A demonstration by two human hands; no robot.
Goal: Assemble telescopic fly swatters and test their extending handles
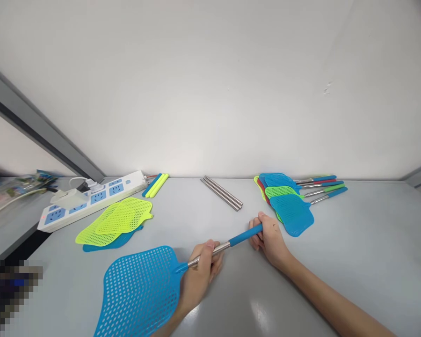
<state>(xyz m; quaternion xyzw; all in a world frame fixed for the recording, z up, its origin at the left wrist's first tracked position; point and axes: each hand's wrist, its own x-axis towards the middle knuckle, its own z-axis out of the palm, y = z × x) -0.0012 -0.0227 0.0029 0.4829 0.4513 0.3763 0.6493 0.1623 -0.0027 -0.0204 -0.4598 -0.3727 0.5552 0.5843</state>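
Here both hands grip the blue fly swatter (150, 285): left hand (199, 274) pinching the metal rod, right hand (270, 241) wrapping the handle; keep the pull straight along the shaft.

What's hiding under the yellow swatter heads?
A blue head lies under the yellow heads; only its lower edge peeks out. Most of it is covered, so whether more lie beneath cannot be seen.

Swatter (143, 290) lies on table (354, 243), front centre, head to the left. Left hand (199, 271) on its rod, right hand (270, 238) on the grip end. Loose swatter heads (119, 220) behind-left, power strip (91, 199) further back-left. Metal rods (222, 193) back centre. Pile of finished swatters (291, 196) back-right.
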